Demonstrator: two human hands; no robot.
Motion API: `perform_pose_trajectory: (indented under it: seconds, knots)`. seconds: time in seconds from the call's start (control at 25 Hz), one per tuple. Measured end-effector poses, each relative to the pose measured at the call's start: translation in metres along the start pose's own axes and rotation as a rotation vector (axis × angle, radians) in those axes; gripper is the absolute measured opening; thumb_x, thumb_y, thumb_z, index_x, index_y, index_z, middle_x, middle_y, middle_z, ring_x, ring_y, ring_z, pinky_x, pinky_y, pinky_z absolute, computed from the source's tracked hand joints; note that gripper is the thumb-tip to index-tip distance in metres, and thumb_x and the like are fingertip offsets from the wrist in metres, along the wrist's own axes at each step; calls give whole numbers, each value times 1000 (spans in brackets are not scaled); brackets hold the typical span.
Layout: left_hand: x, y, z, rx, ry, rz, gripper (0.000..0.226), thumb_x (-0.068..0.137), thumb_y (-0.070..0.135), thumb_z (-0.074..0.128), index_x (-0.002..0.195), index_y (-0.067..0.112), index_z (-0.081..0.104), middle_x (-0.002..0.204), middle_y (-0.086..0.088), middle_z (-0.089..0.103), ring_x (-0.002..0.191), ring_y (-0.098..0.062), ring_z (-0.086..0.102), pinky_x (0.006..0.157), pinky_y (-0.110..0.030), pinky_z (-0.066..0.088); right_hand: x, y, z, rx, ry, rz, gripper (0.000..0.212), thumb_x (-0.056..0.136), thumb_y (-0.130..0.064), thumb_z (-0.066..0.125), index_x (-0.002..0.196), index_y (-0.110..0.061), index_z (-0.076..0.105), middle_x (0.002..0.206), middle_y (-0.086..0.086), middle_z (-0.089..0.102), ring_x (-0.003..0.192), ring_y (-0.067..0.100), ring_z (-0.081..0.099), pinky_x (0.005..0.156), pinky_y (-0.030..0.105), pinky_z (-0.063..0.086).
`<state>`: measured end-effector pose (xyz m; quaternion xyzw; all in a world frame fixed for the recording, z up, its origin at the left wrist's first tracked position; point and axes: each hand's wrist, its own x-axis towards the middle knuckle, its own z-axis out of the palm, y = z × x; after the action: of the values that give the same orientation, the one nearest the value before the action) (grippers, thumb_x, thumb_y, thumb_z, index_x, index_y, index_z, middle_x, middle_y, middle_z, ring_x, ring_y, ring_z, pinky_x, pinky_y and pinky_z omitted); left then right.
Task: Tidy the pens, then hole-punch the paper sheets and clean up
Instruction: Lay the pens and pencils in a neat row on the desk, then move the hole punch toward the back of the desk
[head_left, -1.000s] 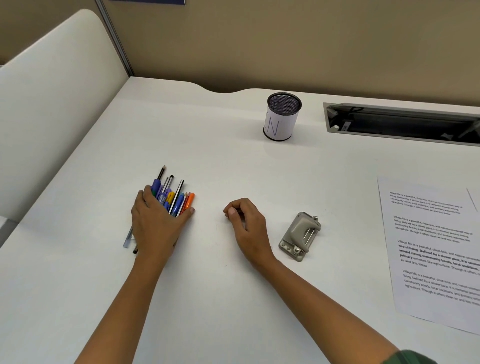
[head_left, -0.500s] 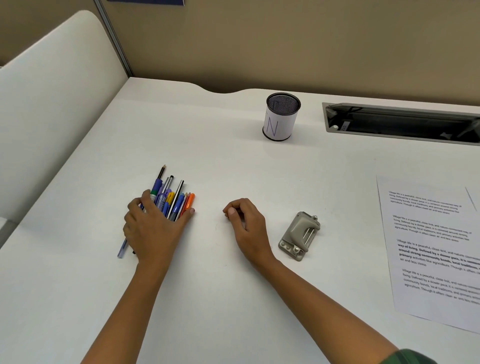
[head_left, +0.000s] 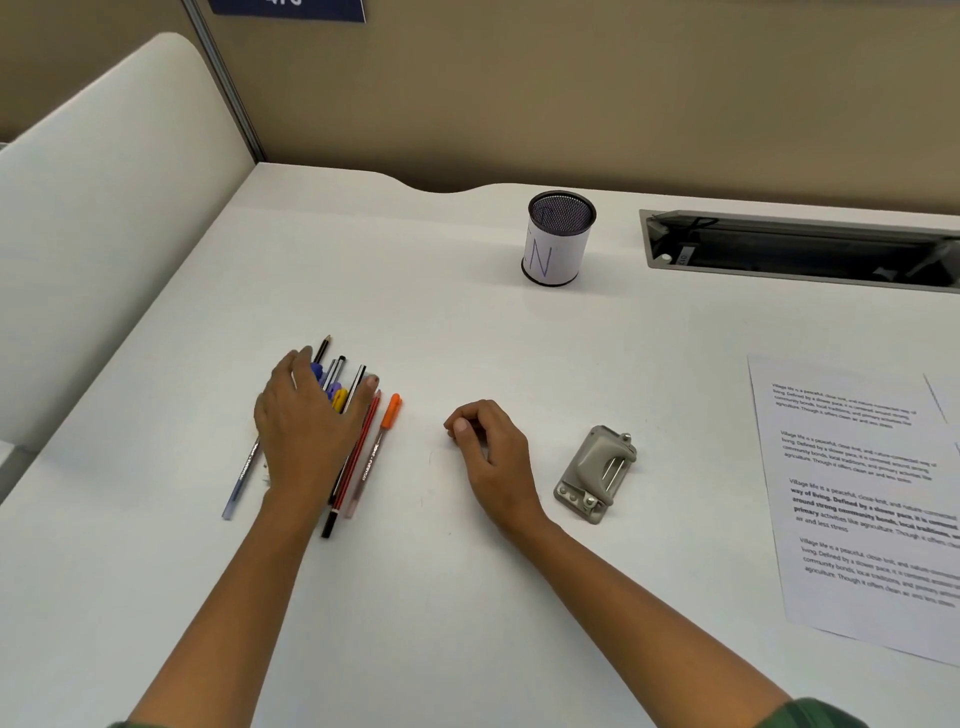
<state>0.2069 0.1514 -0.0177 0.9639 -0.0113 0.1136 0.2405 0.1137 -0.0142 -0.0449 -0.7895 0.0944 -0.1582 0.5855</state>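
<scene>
Clearly pen-tidying is in hand: the left hand (head_left: 306, 431) lies spread over the coloured pens and pencils (head_left: 358, 457) at nine o'clock on the white worktop (head_left: 467, 338), grip wide; the right hand (head_left: 493, 452) rests curled, empty. Next they likely need bunching for the black mesh cup (head_left: 558, 239) at twelve.

White desk (head_left: 467, 623) meets a tan partition wall (head_left: 571, 93) and white side panel (head_left: 104, 182).

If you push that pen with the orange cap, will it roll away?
Probably a little: the orange-capped pen looks round and lies loose on the smooth white desk. It looks thin, so it is likely light and stiff to pick up.
</scene>
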Motion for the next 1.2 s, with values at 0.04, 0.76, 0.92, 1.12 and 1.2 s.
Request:
perform_pose_trajectory:
  seconds: [0.04,0.76,0.92,1.12,1.2]
  knots:
    - [-4,6,0,-5,4,33,71,87,48,58,137,1,41,139,-19,47,127,-35,45,106,-49,34,0,-3,-1,-1,2,12,12,95,-4,52,88,-7,61,88,3,64,82,16,60,73,26,46]
    - [-127,65,59,6,-275,375,62,97,44,32,151,14,22,160,-4,15,148,-20,10,121,-38,5,-28,-27,-108,-907,64,487,61,85,-45,63,131,-10,45,129,11,42,118,29,37,97,35,31]
    - [-129,65,59,22,-269,381,61,97,41,35,150,13,24,159,-5,18,148,-20,13,121,-38,8,-22,-29,-132,-905,-266,299,59,85,-3,60,133,-36,50,138,-3,40,125,23,32,94,25,24]
    - [-129,67,56,20,-262,371,57,98,34,40,149,12,27,158,-6,22,147,-21,17,121,-39,10,-45,-25,-137,-616,27,240,71,73,19,39,113,-33,65,132,-1,44,124,20,33,105,28,26]
    - [-129,69,55,26,-262,376,55,98,31,36,149,11,27,158,-7,23,147,-22,18,120,-40,11,-55,-18,-128,-481,205,251,48,84,4,52,123,-24,57,129,3,43,122,23,37,107,39,34]
